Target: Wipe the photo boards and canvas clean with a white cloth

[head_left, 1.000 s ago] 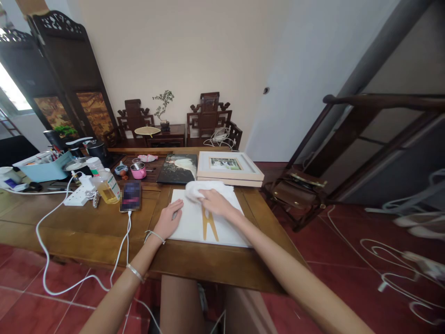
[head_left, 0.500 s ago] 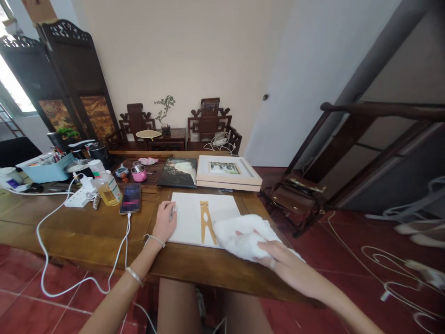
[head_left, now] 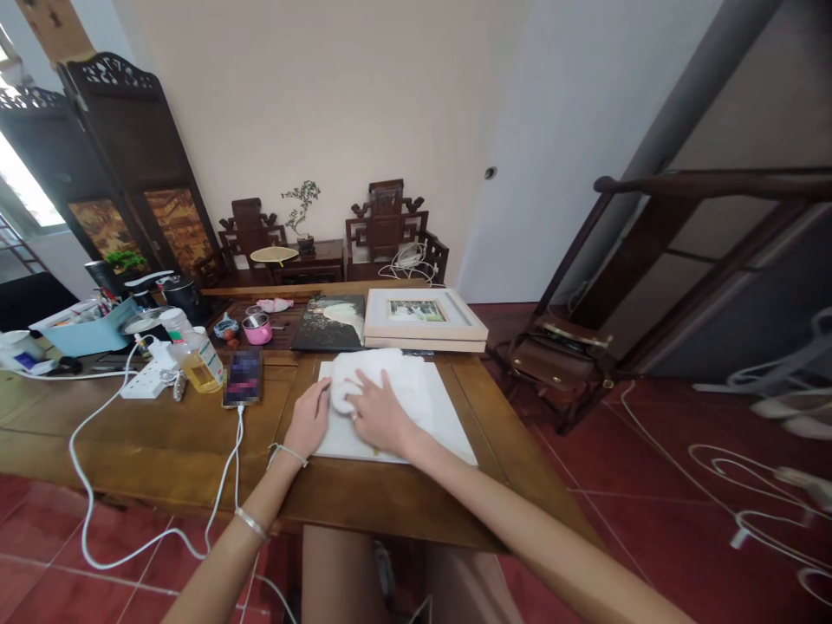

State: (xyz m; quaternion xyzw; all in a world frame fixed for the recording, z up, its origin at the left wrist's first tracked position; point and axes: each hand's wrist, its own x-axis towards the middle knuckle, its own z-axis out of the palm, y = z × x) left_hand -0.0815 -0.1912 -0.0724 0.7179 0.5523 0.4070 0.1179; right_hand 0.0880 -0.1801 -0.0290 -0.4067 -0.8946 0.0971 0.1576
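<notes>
A white board (head_left: 451, 416) lies flat near the front edge of the wooden table. My left hand (head_left: 308, 419) is at its left edge, fingers bent against that side and holding it. Over the board's upper middle, my right hand (head_left: 380, 412) grips a bunched white cloth (head_left: 406, 373) and presses it down, with some fingers spread across the top. The cloth and my right hand cover most of the flat tan cat-shaped piece on the board; only a small tan bit shows at the board's lower edge.
Behind the board are a dark bird picture (head_left: 330, 322) and stacked pale frames (head_left: 425, 319). To the left lie a phone (head_left: 243, 379) on a white cable, a bottle of yellow liquid (head_left: 198, 357), a power strip (head_left: 151, 379) and a pink cup (head_left: 256, 329).
My right hand has carried the white cloth leftward and away from me, from the board's right corner onto its middle, covering the cat-shaped piece. My left hand has stayed at the board's edge.
</notes>
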